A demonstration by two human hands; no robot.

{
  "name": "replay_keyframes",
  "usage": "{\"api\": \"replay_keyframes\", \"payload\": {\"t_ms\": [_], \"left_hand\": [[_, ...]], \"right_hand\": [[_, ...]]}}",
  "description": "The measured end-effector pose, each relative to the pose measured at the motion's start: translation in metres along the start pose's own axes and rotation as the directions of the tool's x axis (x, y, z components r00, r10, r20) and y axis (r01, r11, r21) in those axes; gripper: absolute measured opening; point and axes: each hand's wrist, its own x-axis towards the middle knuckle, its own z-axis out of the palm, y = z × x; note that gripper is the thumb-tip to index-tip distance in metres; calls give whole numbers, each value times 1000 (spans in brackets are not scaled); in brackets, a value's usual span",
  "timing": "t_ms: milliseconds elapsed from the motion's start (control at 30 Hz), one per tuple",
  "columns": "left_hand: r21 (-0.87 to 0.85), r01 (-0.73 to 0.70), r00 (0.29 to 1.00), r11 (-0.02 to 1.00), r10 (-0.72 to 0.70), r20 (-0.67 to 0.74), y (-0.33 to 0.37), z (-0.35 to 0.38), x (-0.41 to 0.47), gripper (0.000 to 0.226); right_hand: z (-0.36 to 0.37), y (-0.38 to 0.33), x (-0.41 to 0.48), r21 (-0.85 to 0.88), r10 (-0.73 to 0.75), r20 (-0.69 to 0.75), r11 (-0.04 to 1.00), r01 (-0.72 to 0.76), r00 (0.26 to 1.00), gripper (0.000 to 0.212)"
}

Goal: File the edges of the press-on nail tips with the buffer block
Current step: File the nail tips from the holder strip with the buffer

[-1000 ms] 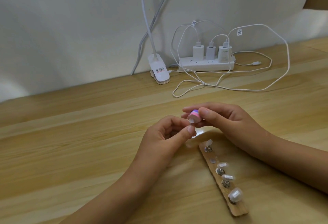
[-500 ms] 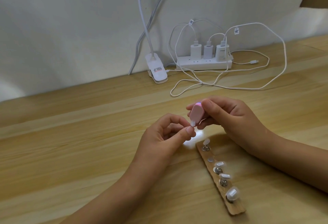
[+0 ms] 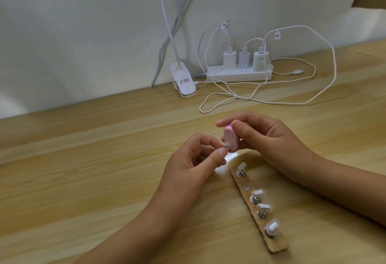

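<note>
Pink buffer block (image 3: 229,139) gripped by right hand (image 3: 269,136) | left hand (image 3: 194,163) pinches nail tip (image 3: 227,144) against it; light, even edge strokes advisable

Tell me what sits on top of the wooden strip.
On the wooden strip stand four clear nail tips on metal holders; the second spot from the far end holds only a bare disc. The tips cover their holders' tops.

One head-worn wide-angle camera looked forward and down across the wooden table (image 3: 83,180) toward the white wall (image 3: 83,34) filling the upper frame, the left hand (image 3: 188,167) and right hand (image 3: 269,138) close at centre.
</note>
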Motion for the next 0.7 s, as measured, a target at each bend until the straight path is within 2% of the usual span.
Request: {"api": "replay_keyframes", "payload": {"t_ms": [167,300,467,600,700], "left_hand": [[-20,-8,1000,1000,8,-8,0,1,1,10],[-41,3,1000,999,-3,-4,0,1,1,12],[-31,7,1000,999,-7,3,1,0,0,9],[-22,17,1000,1000,-17,14,1,-1,0,3],[-13,20,1000,1000,-20,15,0,-1,0,12]], "right_hand": [[-2,1,2,8,-3,-10,1000,3,1000,22],[-2,1,3,-59,-12,-12,998,11,1000,23],[-3,2,3,15,-12,10,1000,12,1000,24],[-2,1,1,4,-55,-13,998,55,998,22],[-2,1,2,18,-60,-41,998,61,997,23]]}}
